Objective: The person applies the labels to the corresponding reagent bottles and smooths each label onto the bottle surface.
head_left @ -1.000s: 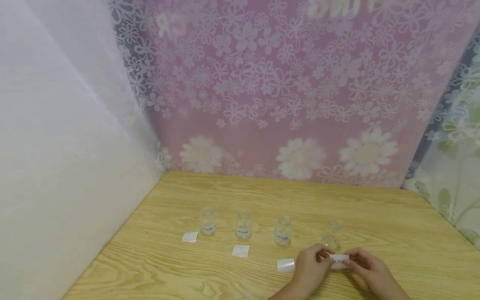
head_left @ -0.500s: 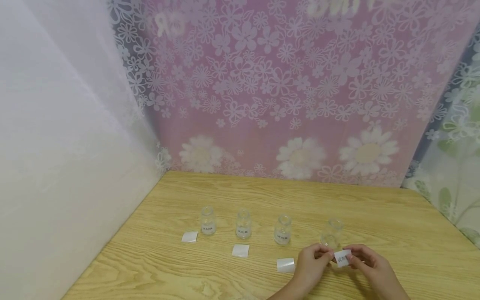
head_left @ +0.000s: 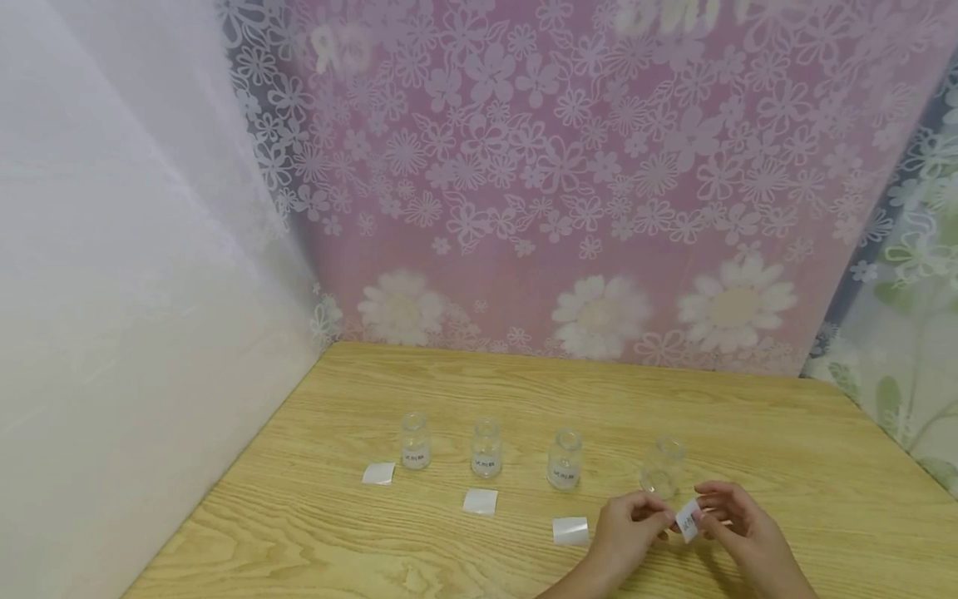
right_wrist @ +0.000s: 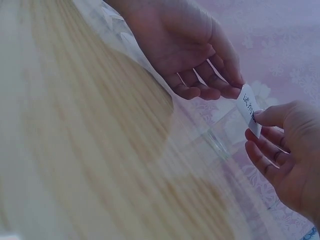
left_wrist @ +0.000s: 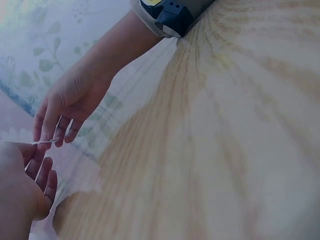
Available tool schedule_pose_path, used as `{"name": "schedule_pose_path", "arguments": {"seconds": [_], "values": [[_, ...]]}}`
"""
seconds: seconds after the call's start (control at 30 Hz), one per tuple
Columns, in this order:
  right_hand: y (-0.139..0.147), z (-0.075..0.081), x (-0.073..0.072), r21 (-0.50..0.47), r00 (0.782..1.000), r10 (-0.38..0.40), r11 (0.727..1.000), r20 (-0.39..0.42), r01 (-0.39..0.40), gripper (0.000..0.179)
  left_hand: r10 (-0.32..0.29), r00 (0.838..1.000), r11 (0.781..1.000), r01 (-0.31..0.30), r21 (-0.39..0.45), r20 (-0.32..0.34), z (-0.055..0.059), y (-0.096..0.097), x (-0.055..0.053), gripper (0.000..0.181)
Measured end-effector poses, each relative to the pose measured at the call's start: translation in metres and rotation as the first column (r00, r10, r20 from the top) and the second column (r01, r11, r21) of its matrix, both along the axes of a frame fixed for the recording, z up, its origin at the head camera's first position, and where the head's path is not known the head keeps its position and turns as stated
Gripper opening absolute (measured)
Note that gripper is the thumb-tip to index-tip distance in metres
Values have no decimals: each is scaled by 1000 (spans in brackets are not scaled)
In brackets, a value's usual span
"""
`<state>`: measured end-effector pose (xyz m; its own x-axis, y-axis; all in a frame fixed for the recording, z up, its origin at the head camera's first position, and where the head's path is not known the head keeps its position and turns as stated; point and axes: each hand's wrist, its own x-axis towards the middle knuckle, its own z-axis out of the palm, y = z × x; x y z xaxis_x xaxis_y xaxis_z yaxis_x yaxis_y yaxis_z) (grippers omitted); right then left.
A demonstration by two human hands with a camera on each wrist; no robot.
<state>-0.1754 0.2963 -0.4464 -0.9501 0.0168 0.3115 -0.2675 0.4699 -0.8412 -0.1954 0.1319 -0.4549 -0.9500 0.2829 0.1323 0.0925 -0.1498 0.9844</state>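
Observation:
A small white label [head_left: 688,521] with black printed characters is held tilted between both hands. My right hand [head_left: 743,524] pinches it, thumb over the printed face, as the right wrist view also shows. At the opposite edge, the thumb and forefinger of my left hand [head_left: 625,529] pinch a corner. Edge-on, the label [left_wrist: 46,142] appears as a thin strip in the left wrist view. Just behind the hands stands a clear glass bottle [head_left: 663,467] with no label visible. To its left are three similar bottles bearing printed labels: one [head_left: 565,459], another [head_left: 486,449] and a third [head_left: 415,441].
Three blank white paper pieces lie on the wooden table [head_left: 314,532]: one [head_left: 570,531] beside my left hand, another [head_left: 481,501] and a third [head_left: 378,473] farther left. A pink floral curtain [head_left: 524,208] hangs behind, and a white sheet [head_left: 135,291] covers the left side.
The label has turned from facing forward and level to steeply tilted, shifting slightly right. The hands have drawn slightly with it; bottles and paper pieces stay put.

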Motion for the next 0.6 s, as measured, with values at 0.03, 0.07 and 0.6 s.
{"name": "schedule_pose_path", "arguments": {"seconds": [0.03,0.07,0.6], "values": [[0,0,0,-3,1000,-10,1000,15,10,25,-2,1000,1000,2,-2,-4,0,0,0,6],[0,0,0,-5,999,-18,1000,31,18,22,-3,1000,1000,3,-4,-9,0,0,0,6],[-4,6,7,63,991,28,997,131,-36,23,-6,999,1000,5,-25,-42,-2,-1,-1,8]]}}
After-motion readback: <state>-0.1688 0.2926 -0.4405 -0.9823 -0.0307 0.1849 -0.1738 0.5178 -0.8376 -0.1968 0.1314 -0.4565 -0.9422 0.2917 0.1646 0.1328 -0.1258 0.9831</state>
